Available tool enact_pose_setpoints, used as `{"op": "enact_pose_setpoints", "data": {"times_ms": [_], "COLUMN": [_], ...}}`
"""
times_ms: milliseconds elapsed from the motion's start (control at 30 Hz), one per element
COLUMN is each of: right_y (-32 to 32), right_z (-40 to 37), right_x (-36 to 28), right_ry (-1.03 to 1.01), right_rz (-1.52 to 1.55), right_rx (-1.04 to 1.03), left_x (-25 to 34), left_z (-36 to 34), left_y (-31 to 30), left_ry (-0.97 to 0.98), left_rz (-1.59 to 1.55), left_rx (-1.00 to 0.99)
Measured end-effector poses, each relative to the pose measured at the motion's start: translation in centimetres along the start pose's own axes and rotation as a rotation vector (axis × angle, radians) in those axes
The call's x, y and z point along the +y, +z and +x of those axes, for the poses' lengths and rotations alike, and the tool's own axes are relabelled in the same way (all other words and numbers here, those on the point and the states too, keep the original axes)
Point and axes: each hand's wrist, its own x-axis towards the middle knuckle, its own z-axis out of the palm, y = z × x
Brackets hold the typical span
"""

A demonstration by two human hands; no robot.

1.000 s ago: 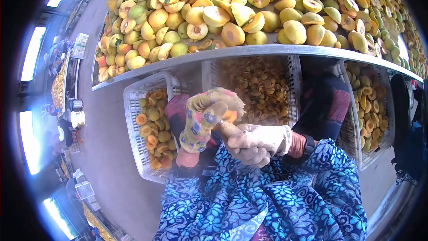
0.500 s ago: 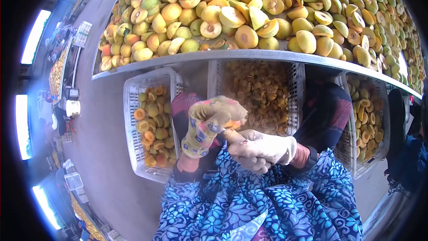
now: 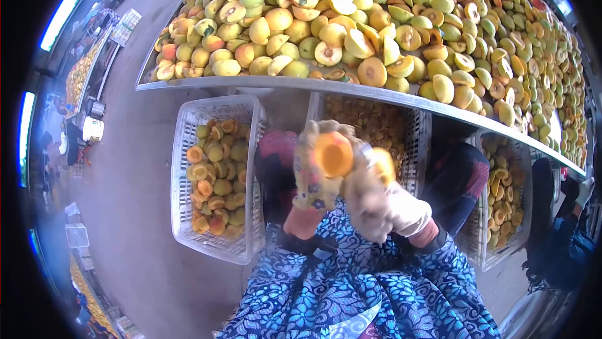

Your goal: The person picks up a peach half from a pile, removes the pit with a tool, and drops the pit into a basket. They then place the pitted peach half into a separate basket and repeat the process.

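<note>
My left hand (image 3: 313,166), in a patterned glove, holds a hollowed orange fruit half (image 3: 333,154) with its cut face showing. Close beside it, my right hand (image 3: 385,204), in a pale glove, is blurred by motion, its fingers curled. A second fruit piece (image 3: 382,165), yellow-orange and blurred, is at the fingertips of the right hand. Whether a tool is in that hand cannot be made out. Both hands are above my lap, in front of a crate (image 3: 417,151) of small cut pieces.
A metal-edged table (image 3: 251,81) heaped with halved fruit (image 3: 401,32) spans the front. White crates of fruit halves stand at left (image 3: 180,195) and right (image 3: 485,213). A co-worker's sleeve (image 3: 567,239) shows at far right.
The hands have risen slightly and the fruit half in my left hand now faces the camera. A second piece has come into view by my right hand. The whole view has shifted.
</note>
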Motion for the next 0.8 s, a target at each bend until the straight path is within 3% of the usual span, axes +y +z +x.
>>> {"op": "enact_pose_setpoints", "data": {"times_ms": [67,100,133,200,267,367,400,433,500,567,600,667,800], "right_y": [-1.0,-3.7,-3.8,-4.7,-2.2,-1.2,-1.9,-2.3,-2.3,-1.8,-1.7,-1.9,-3.0], "right_z": [0.6,1.6,1.1,0.3,-0.5,-1.4,-1.9,-2.1,-2.0,-1.6,-1.4,-1.2,-2.1], "right_x": [-0.7,1.9,2.7,4.0,2.5,2.4,3.2,3.8,4.4,4.5,4.4,4.4,4.6], "right_ry": [0.109,-0.204,-0.085,-0.246,-0.11,0.022,-0.023,-0.039,-0.053,-0.112,-0.079,-0.042,-0.029], "right_rz": [-0.238,-1.049,-1.611,-1.524,-1.412,-1.466,-1.52,-1.494,-1.438,-1.408,-1.37,-1.39,-1.479], "right_rx": [0.211,0.286,0.477,0.549,0.591,0.554,0.506,0.52,0.553,0.582,0.577,0.579,0.584], "left_x": [2.6,4.5,6.5,10.3,14.9,22.4,24.8,26.8,29.6,23.1,22.5,20.4,15.8], "left_z": [0.6,0.0,-0.6,-1.1,-3.2,-6.0,-6.3,-5.5,-5.0,-6.6,-5.8,-2.5,-1.2], "left_y": [-0.9,-0.6,-0.6,-3.9,-6.3,-8.8,-10.4,-13.5,-19.8,-6.5,-5.4,-4.4,-2.2], "left_ry": [0.098,0.168,0.236,0.615,0.563,0.381,0.277,0.278,0.289,0.343,0.18,-0.03,-0.111], "left_rz": [0.127,0.222,0.32,0.888,0.963,1.538,1.721,1.723,1.321,0.631,0.446,0.312,0.342], "left_rx": [0.038,0.057,0.074,0.016,0.0,0.116,0.143,0.135,-0.006,-0.007,0.024,-0.121,-0.142]}}
